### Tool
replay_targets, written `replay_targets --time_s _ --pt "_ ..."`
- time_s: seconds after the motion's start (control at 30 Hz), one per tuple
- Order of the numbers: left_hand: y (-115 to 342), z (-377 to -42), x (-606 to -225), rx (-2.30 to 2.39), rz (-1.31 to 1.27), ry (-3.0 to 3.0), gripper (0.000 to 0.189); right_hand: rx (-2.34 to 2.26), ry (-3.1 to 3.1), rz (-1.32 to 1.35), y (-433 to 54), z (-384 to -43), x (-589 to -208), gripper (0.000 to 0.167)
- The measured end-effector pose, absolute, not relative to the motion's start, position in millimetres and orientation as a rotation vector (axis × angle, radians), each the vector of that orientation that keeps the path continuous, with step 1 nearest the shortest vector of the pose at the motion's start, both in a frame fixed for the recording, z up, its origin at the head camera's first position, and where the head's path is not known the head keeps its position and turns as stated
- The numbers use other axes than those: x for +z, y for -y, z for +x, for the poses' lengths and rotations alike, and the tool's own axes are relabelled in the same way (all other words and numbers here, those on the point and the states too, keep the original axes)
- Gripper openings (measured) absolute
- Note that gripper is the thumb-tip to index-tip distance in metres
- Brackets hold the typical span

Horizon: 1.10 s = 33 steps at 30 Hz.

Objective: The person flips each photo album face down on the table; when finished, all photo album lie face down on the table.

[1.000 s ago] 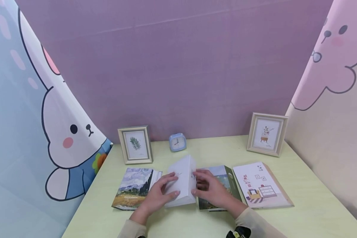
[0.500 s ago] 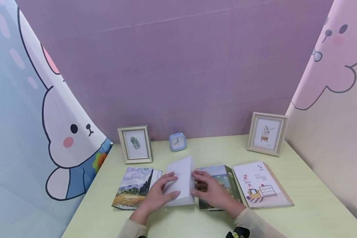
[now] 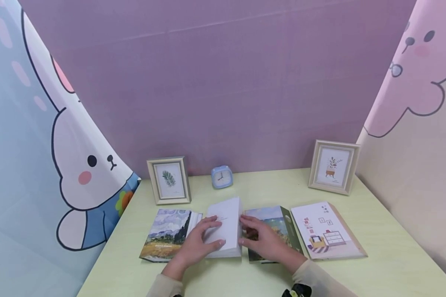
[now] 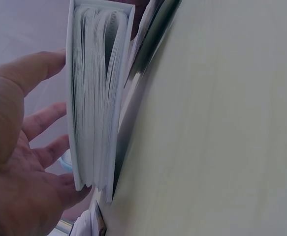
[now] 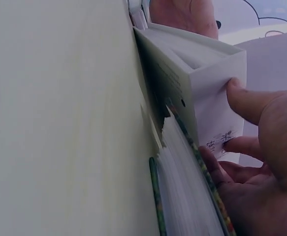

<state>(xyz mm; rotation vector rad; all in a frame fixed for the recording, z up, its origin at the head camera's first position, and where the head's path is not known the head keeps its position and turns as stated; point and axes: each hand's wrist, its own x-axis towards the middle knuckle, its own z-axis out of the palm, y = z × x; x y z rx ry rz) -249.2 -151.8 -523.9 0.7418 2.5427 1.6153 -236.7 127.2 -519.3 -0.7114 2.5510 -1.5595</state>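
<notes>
A thick white photo album [image 3: 228,225] lies between my hands at the middle of the table, its spine to the right. My left hand [image 3: 195,243] rests thumb and fingertips on its front cover, as the left wrist view also shows, beside the page edges [image 4: 94,98]. Fingertips of my right hand [image 3: 265,239] touch the spine [image 5: 217,98], which bears dark lettering. In the right wrist view, a narrow dark gap shows under the back cover, so the album seems slightly tilted. Just right of it, partly under my right hand, is a green-spined painted album [image 3: 291,227].
A landscape-painted album [image 3: 167,235] lies at left, and a white album with furniture drawings [image 3: 327,233] at right. Behind stand a leaf picture frame [image 3: 169,181], a small blue clock [image 3: 221,177] and a plant picture frame [image 3: 334,168]. A purple cloth backs the table.
The white album has tipped down to the left, its front cover turning up and its spine turning out of sight. Both hands have stayed with it, with little shift.
</notes>
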Motion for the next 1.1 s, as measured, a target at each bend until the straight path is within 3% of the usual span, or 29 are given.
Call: replay_targets --time_s 1.1 --pt "148.3 -247.6 -524.5 1.299 0.793 -2.734 0.069 -1.489 -2.524 -0.706 -131.4 -238.8 -518.2 0.061"
